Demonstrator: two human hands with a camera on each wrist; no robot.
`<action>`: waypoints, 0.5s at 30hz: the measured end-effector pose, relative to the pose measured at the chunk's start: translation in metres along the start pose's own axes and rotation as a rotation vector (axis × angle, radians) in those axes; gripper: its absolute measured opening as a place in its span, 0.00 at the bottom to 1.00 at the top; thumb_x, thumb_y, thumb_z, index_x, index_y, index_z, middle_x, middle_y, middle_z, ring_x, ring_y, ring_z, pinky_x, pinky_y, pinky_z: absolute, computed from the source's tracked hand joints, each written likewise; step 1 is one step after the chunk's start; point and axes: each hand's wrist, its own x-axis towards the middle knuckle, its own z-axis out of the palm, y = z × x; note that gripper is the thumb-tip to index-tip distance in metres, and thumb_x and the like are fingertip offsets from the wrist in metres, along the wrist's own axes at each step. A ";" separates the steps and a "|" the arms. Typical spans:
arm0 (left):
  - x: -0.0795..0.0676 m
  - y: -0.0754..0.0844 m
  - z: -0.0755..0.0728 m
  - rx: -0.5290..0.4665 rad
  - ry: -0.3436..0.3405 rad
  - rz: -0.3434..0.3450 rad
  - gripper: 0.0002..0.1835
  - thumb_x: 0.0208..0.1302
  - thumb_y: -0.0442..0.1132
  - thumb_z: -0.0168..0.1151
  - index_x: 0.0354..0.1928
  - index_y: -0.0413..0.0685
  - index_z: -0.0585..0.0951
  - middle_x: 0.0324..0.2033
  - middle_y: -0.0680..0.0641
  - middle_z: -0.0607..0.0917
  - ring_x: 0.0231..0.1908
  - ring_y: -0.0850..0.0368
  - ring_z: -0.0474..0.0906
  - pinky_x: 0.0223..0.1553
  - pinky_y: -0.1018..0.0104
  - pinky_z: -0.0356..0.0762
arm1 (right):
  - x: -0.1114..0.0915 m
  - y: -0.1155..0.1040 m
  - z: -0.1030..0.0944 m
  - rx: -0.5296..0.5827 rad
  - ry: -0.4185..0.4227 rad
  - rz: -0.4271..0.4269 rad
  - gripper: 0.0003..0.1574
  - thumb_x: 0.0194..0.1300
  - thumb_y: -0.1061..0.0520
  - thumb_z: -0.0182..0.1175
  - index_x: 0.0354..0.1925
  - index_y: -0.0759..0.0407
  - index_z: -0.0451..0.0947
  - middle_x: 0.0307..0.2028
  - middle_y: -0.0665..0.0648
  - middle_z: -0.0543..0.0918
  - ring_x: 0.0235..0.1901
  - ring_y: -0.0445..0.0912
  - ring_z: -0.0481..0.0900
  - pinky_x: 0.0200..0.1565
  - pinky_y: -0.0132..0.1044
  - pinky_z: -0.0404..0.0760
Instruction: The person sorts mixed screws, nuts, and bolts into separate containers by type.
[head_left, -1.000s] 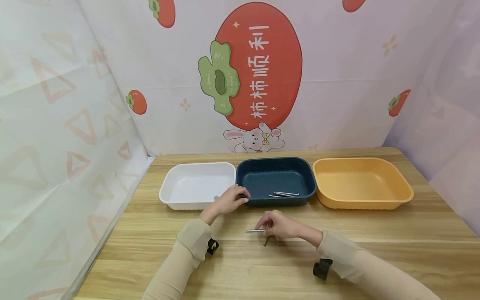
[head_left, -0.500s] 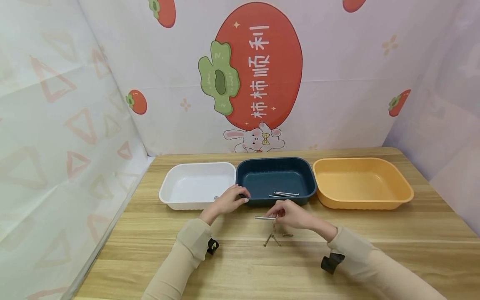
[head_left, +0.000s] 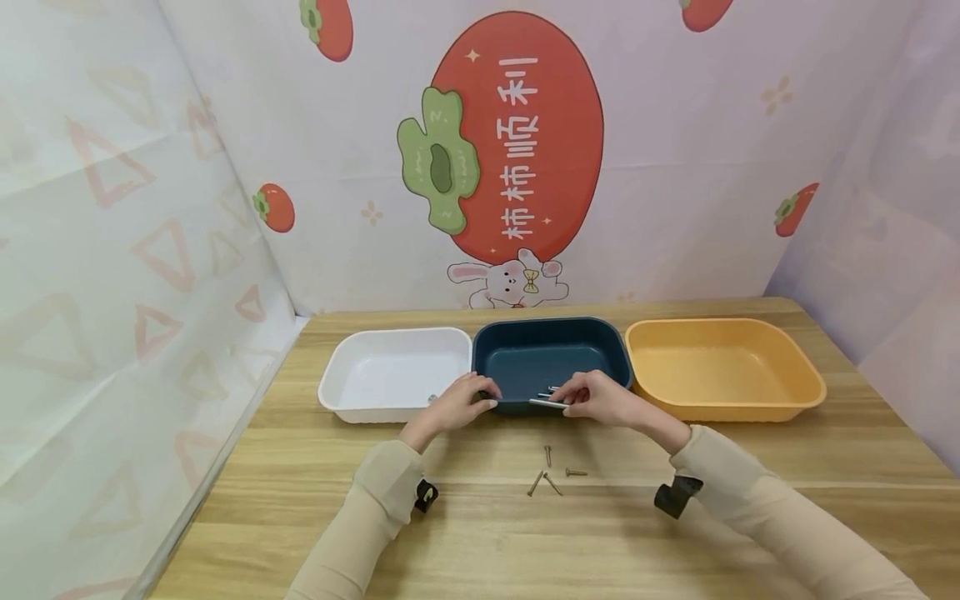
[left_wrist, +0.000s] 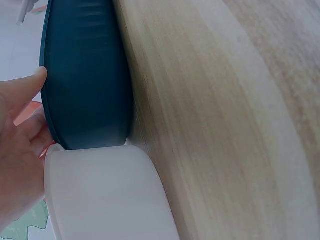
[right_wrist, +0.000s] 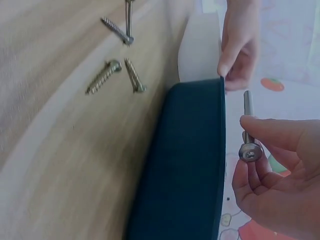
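My right hand (head_left: 603, 398) pinches a long silver bolt (right_wrist: 248, 107) between thumb and fingers, over the front rim of the dark blue bin (right_wrist: 185, 150). The bolt's round socket head faces the camera in the right wrist view. Other silver bolts lie in the blue bin, partly hidden behind the right hand. My left hand (head_left: 459, 402) grips the blue bin's rim at its front left corner, thumb outside and fingers inside, beside the white bin (left_wrist: 105, 195). Several brass-coloured screws (head_left: 548, 456) lie on the table in front of the blue bin.
The white bin stands left of the blue one, with a small silver piece (head_left: 432, 398) near its front right corner. A yellow bin (head_left: 720, 412) stands on the right. All three line the back of the wooden table (head_left: 480, 542), before a printed cloth backdrop.
My right hand has carried the bolt from low over the table, up and away from me, to the blue bin's front rim, uncovering the screws. My left hand has stayed on the rim.
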 end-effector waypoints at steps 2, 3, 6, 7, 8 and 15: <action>0.000 -0.001 0.001 0.000 -0.005 -0.009 0.05 0.61 0.34 0.54 0.37 0.41 0.77 0.35 0.46 0.79 0.39 0.53 0.71 0.46 0.61 0.67 | 0.001 0.002 -0.004 -0.014 0.008 0.010 0.11 0.53 0.69 0.59 0.38 0.66 0.80 0.26 0.53 0.73 0.25 0.42 0.67 0.27 0.29 0.70; -0.001 -0.001 0.001 0.001 -0.007 -0.009 0.05 0.61 0.33 0.54 0.37 0.41 0.77 0.35 0.46 0.79 0.39 0.53 0.71 0.46 0.61 0.67 | 0.002 0.003 -0.005 -0.021 0.009 0.015 0.12 0.53 0.69 0.59 0.38 0.66 0.80 0.26 0.53 0.73 0.25 0.43 0.67 0.27 0.30 0.69; -0.001 -0.002 0.002 -0.001 -0.009 -0.020 0.05 0.61 0.34 0.54 0.37 0.41 0.77 0.35 0.46 0.79 0.40 0.54 0.71 0.46 0.61 0.67 | 0.005 0.005 -0.010 -0.042 0.014 0.035 0.11 0.53 0.69 0.59 0.38 0.66 0.80 0.26 0.53 0.73 0.25 0.43 0.66 0.27 0.30 0.68; -0.001 -0.002 0.003 -0.003 -0.009 -0.022 0.05 0.61 0.34 0.54 0.37 0.42 0.77 0.35 0.46 0.79 0.40 0.54 0.71 0.46 0.60 0.67 | 0.006 0.006 -0.012 -0.048 0.016 0.039 0.11 0.53 0.69 0.59 0.38 0.67 0.80 0.26 0.54 0.73 0.25 0.44 0.66 0.27 0.30 0.69; -0.001 -0.002 0.003 -0.003 -0.007 -0.020 0.05 0.61 0.34 0.54 0.37 0.41 0.77 0.35 0.46 0.79 0.40 0.53 0.71 0.46 0.60 0.67 | 0.007 0.007 -0.013 -0.052 0.017 0.043 0.11 0.53 0.69 0.59 0.38 0.67 0.80 0.26 0.54 0.73 0.26 0.44 0.67 0.27 0.30 0.69; -0.001 -0.002 0.002 -0.015 0.006 -0.004 0.05 0.60 0.33 0.54 0.37 0.40 0.77 0.35 0.46 0.79 0.40 0.52 0.72 0.50 0.58 0.65 | 0.016 0.013 -0.023 -0.058 0.010 0.060 0.11 0.52 0.71 0.57 0.37 0.71 0.78 0.27 0.56 0.74 0.25 0.43 0.68 0.28 0.31 0.71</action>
